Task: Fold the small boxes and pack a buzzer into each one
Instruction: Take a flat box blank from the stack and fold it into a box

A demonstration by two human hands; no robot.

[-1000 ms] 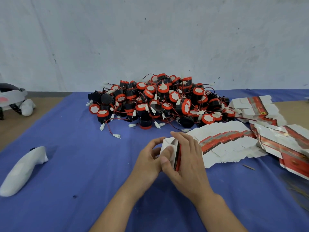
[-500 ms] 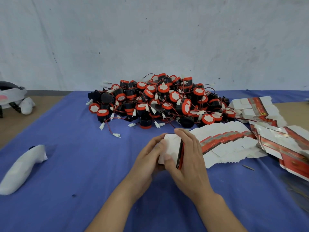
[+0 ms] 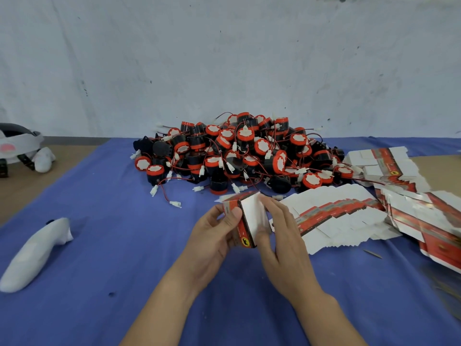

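Observation:
A small red and white cardboard box (image 3: 245, 217) is held above the blue cloth at the centre, partly opened into shape. My left hand (image 3: 215, 232) grips its left side with the thumb across the red printed face. My right hand (image 3: 279, 236) holds its right side, fingers against the white flap. Behind them lies a large heap of black and red buzzers (image 3: 244, 153) with red wires and white plugs. Flat unfolded boxes (image 3: 334, 216) are fanned out to the right of my hands.
More flat box blanks (image 3: 384, 166) are stacked at the back right and along the right edge. A white controller (image 3: 35, 250) lies on the blue cloth (image 3: 112, 245) at the left. A white headset (image 3: 17, 148) sits at the far left. A white wall stands behind.
The flat box has been opened up between my hands into a box shape and turned, so its red printed side now faces me. Both hands stayed at the centre.

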